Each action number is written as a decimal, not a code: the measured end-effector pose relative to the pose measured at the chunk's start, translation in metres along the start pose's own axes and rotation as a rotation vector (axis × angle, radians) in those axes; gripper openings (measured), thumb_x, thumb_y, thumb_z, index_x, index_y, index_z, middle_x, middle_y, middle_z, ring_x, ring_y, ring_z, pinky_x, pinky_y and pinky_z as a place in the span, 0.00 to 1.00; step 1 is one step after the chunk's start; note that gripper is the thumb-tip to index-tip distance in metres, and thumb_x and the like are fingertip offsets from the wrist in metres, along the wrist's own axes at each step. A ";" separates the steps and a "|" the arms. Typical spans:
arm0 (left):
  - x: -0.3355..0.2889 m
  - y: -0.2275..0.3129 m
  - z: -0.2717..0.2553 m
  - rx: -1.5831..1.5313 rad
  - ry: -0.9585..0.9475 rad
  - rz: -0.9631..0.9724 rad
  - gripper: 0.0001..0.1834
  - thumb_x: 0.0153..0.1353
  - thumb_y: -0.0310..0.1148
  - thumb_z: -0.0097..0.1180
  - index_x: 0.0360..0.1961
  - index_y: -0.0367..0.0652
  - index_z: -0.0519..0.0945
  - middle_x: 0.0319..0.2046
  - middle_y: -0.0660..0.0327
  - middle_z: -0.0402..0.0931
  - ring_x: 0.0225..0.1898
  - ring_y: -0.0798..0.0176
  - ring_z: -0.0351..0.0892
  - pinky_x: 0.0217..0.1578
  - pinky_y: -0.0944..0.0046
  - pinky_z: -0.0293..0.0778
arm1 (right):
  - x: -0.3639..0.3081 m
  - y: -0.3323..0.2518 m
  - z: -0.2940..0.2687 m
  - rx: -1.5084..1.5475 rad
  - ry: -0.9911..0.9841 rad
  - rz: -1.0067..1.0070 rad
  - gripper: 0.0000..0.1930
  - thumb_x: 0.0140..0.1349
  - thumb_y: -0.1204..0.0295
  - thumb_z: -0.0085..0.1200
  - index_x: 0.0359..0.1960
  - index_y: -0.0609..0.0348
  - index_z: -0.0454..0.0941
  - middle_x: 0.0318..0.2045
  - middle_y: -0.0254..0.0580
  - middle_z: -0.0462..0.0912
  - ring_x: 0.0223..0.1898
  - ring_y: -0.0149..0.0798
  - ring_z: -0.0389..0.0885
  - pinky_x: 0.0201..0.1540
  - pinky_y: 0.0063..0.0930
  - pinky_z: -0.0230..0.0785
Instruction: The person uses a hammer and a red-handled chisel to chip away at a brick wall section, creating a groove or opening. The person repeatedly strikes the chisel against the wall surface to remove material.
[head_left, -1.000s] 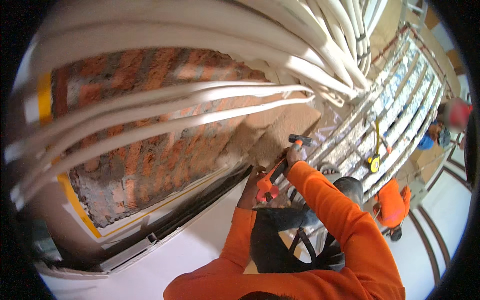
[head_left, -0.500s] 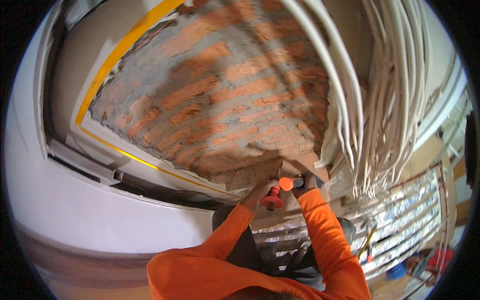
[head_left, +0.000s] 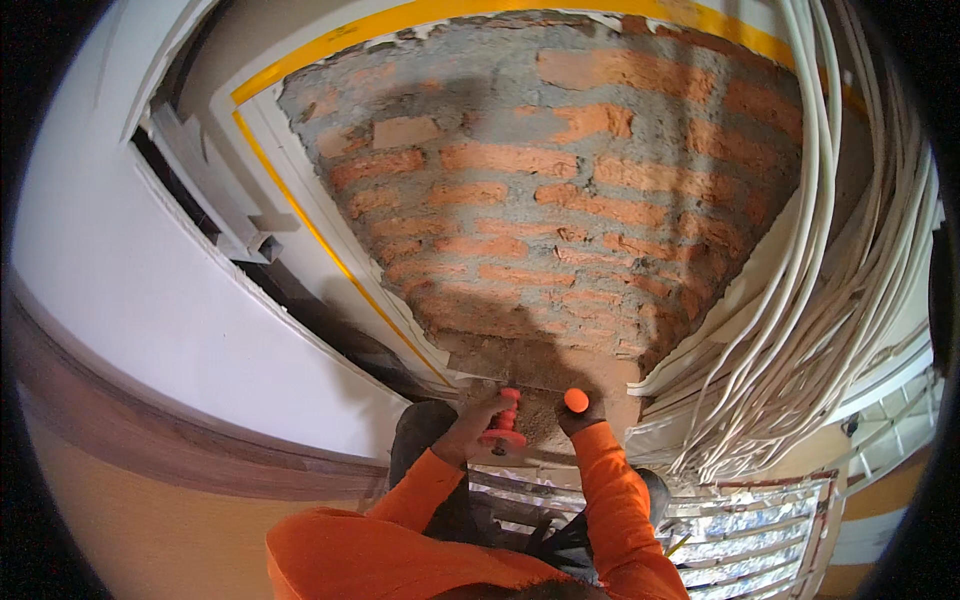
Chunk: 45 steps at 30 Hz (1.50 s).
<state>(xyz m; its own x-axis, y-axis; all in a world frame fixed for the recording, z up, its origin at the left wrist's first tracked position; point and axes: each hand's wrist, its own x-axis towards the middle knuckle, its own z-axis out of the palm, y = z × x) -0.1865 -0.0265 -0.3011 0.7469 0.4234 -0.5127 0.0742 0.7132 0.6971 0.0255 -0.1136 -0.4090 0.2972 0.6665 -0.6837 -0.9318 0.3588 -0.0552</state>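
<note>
A chisel with a red grip and a round red hand guard is held in my left hand, its guard toward me. Its blade is hidden at the foot of the wall. To the right, my right hand is closed around a dark tool handle with a round orange end; the hand hides its other end. Both hands are low, in front of the exposed brick wall, above a dusty ledge. A gap separates the two tools.
Yellow tape borders the bricks. Many pale cables hang on the right. A white panel with a dark slot lies left. Below my hands is a slatted grating, beside my knees.
The view has turned, so the wall appears more head-on. My hands have moved apart, the chisel to the left of the orange-ended handle. Both tools are still held.
</note>
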 end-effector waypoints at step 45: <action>-0.042 0.217 0.188 -0.564 -0.752 0.487 0.14 0.66 0.40 0.51 0.45 0.42 0.73 0.33 0.66 0.72 0.32 0.70 0.71 0.31 0.67 0.70 | -0.162 0.008 -0.086 -0.635 -0.264 -0.358 0.08 0.59 0.75 0.50 0.39 0.59 0.68 0.23 0.39 0.73 0.22 0.37 0.73 0.24 0.33 0.70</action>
<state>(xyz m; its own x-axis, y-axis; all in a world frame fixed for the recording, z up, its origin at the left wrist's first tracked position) -0.0777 0.0056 -0.0337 0.8445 0.4164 0.3367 -0.5171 0.7975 0.3108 -0.0475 -0.2749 -0.3613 0.5683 0.7427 -0.3542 -0.6868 0.1911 -0.7013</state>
